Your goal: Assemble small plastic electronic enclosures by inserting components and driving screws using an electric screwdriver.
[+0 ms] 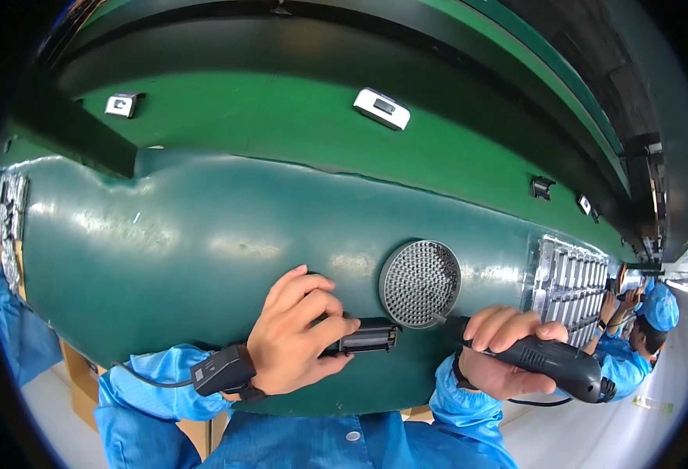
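Right hand [502, 366], near and right of the round grey dish [408, 320]: grip wrapped around a black electric screwdriver [543, 359], tip at the dish's rim; contact cannot be told. Left hand [297, 334], near and left of the dish: thumb and forefinger pinch the left end of a black rectangular part [370, 339]. The part's free end projects rightward from that grip, just nearside of the dish. Right of the dish, on the green surface [203, 234]: a clear compartmented tray [546, 266]. Well beyond the dish: a white housing [381, 109].
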Demonstrator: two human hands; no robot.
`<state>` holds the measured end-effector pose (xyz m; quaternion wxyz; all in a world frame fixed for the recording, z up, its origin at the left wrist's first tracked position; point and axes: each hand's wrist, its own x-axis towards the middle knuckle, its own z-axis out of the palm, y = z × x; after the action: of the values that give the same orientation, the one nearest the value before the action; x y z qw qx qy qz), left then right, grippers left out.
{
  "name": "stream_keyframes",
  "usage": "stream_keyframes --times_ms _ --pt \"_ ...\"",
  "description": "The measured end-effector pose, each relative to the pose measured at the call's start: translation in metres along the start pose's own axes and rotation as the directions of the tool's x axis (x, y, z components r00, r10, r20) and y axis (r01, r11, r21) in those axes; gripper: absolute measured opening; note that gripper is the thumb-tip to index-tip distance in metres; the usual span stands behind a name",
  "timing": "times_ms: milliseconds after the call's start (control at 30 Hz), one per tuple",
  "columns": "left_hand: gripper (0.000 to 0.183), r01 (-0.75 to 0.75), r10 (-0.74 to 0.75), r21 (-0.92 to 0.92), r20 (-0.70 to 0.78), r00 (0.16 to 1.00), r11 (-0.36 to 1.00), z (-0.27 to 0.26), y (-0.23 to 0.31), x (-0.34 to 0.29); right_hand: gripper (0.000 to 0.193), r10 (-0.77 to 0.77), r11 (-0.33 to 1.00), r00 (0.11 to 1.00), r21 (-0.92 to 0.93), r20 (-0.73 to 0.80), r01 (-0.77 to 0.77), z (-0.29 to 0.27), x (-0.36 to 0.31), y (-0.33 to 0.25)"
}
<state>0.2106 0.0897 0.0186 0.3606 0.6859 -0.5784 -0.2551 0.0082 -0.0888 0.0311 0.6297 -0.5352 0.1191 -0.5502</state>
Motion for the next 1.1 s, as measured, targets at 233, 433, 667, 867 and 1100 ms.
stream_keyframes --times_ms 233,433,667,867,1100 --pt "0.047 0.020 -0.020 0.037 0.019 1.000 0.999 0.001 -0.002 0.004 0.067 -0.035 0.998 0.998 -0.055 0.052 0.038 -0.001 0.002 0.012" --pt "0.048 0.021 -0.022 0.025 0.015 1.000 0.999 0.000 -0.003 0.004 0.068 0.020 0.996 0.999 -0.089 0.039 -0.016 0.000 0.005 0.013" --pt "0.047 0.023 -0.023 0.013 0.004 1.000 1.000 0.000 -0.003 0.002 0.070 0.005 0.996 0.999 -0.091 0.038 -0.002 0.003 0.001 0.014" --pt "0.046 0.021 -0.021 0.003 -0.013 1.000 1.000 -0.001 -0.006 0.000 0.069 0.011 0.994 0.998 -0.106 0.057 -0.005 0.003 0.002 0.015" --pt "0.047 -0.009 0.006 -0.047 -0.058 0.998 0.999 0.000 -0.010 -0.002 0.064 0.010 0.997 1.000 0.071 0.027 -0.012 0.044 0.007 -0.017"
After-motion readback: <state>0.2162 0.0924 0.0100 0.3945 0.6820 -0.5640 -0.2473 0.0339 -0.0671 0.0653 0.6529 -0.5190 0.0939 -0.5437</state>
